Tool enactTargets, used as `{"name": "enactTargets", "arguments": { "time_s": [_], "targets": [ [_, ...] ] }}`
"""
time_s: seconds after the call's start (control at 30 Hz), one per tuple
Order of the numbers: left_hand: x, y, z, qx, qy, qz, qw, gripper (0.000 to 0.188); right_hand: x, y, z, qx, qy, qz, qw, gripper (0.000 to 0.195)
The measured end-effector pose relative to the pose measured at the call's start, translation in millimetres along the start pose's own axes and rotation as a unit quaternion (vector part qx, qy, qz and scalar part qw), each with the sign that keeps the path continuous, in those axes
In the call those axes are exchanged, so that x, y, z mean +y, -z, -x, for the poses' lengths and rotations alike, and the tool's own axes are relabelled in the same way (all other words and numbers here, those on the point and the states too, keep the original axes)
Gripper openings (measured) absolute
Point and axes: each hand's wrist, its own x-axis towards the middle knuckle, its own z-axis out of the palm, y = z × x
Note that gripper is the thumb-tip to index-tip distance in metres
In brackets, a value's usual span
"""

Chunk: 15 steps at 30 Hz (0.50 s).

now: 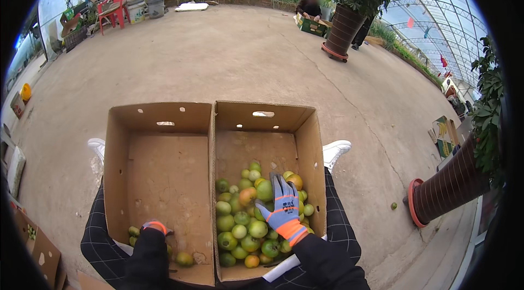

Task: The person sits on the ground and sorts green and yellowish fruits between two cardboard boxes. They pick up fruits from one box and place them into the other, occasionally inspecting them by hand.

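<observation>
Two open cardboard boxes stand side by side before me. Green tomatoes point(239, 231), a few turning orange, fill much of the near part of the right box point(307, 138). My right hand point(282, 204), in a grey-blue and orange work glove, lies over them. Between its thumb and fingers sits a large green tomato point(264, 190); whether it is gripped is unclear. My left hand point(157, 226) reaches down into the near end of the left box point(168, 167), its fingers hidden by the dark sleeve. A few tomatoes point(184, 259) lie around it.
White shoes point(336, 152) flank the boxes on the concrete floor point(229, 61). Potted plants point(446, 179) stand at right, with a loose tomato point(394, 206) nearby. Another cardboard box point(39, 249) is lower left. A person point(309, 7) crouches behind a green carton point(310, 26).
</observation>
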Motion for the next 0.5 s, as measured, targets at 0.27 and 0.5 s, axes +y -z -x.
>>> {"name": "enactTargets", "arguments": {
  "time_s": [0.27, 0.5],
  "targets": [
    [8.1, -37.7, -34.3, -0.098, -0.081, -0.112, 0.986, 0.046, -5.5, 5.5, 0.1, -0.057, 0.031, 0.042, 0.997, 0.068],
    [13.8, -34.3, -21.4, -0.11, -0.111, -0.089, 0.984, 0.043, -7.7, 6.4, 0.3, -0.055, 0.035, 0.039, 0.997, 0.065]
  ]
}}
